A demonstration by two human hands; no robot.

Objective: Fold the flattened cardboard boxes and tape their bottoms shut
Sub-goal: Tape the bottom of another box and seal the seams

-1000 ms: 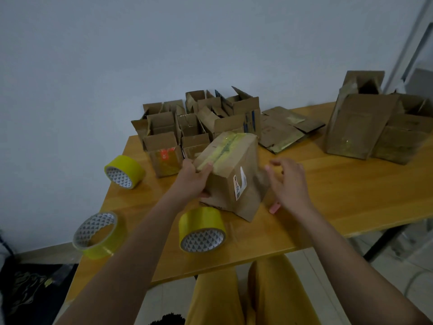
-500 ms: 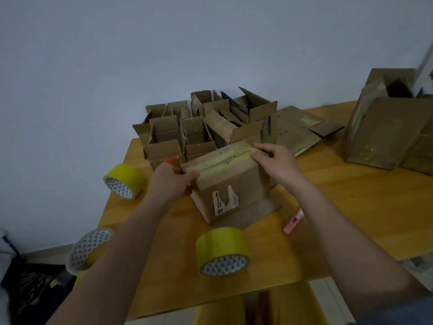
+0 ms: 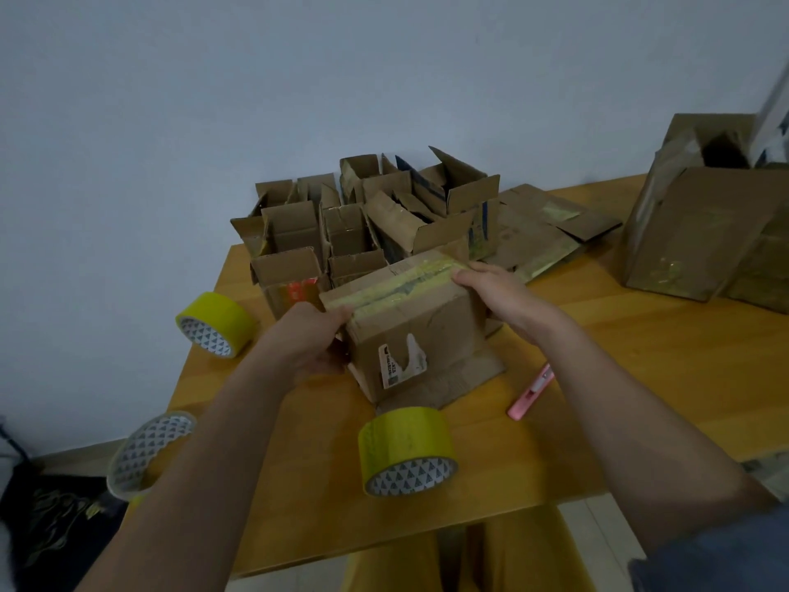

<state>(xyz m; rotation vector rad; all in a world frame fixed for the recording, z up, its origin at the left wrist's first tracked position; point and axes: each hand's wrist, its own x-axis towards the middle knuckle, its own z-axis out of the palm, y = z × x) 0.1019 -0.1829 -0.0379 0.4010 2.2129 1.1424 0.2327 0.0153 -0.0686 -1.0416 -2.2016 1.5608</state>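
1. A yellow tape roll (image 3: 407,451) lay on its side nearest the person, on the wooden table (image 3: 640,378), just in front of the box being worked.
2. At the table's left edge sat a second tape roll (image 3: 147,450), its patterned core facing up.
3. A pink cutter (image 3: 531,391) lay on the table to the right of the box, under the right forearm.
4. The cardboard box (image 3: 410,322) stood mid-table with its taped bottom up, a yellowish tape strip (image 3: 401,284) running along the seam and its lower flaps splayed on the table.
5. The left hand (image 3: 309,339) gripped the box's left end, thumb on the tape strip, fingers curled around the side.
6. The right hand (image 3: 495,292) clamped the right end, thumb on the strip there.
7. A third tape roll (image 3: 215,323) lay on its side farther left.
8. Behind the box clustered several folded boxes (image 3: 363,215) with open flaps.
9. Flattened boxes (image 3: 542,232) lay to their right.
10. Larger boxes (image 3: 704,224) stood far right.
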